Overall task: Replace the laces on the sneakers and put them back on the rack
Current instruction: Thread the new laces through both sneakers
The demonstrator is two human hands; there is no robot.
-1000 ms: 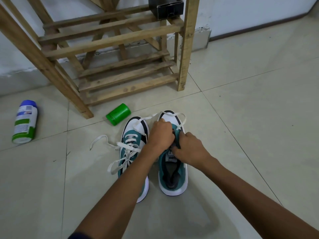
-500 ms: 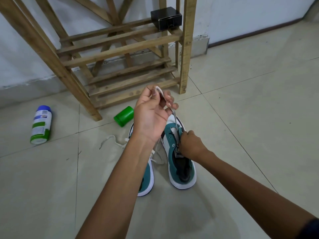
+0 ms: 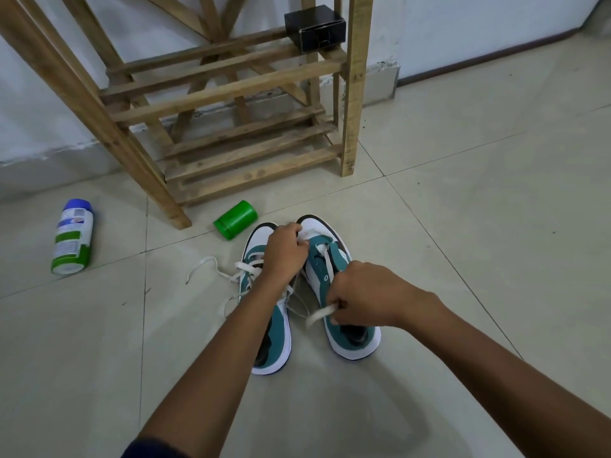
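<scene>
Sneakers stand side by side on the tiled floor [image 3: 463, 292], toes towards the wooden rack [image 3: 238, 127]. The right sneaker [image 3: 334, 269] is being laced; the left sneaker [image 3: 277, 332] lies beside it with its white lace [image 3: 211, 269] trailing loose onto the tile.

The left hand [image 3: 286, 252] is curled over the toe end of the right sneaker, pinching the white lace near the lowest eyelets. The right hand [image 3: 367, 294] is closed over the shoe's tongue area and grips the free lace end [image 3: 319, 315], which sticks out flat from under the fingers.

Judging by looks, the lace is a flat, soft woven strip: light, limp, and likely to twist or slide back through an eyelet if let go, so it is best held close to its stiffer tip and fed flat. The shoes look light, with firm rubber soles and softer uppers; the heel or collar seems the natural place to grasp for lifting them to the rack.

Near the rack's front leg lies a green container [image 3: 235, 219] on its side, and towards the floor's left edge a white-and-green spray can [image 3: 72, 238] with a blue cap; its label print is too small to read. A black box [image 3: 315, 28] sits on a rack shelf. No brand mark can be read on the sneakers.
</scene>
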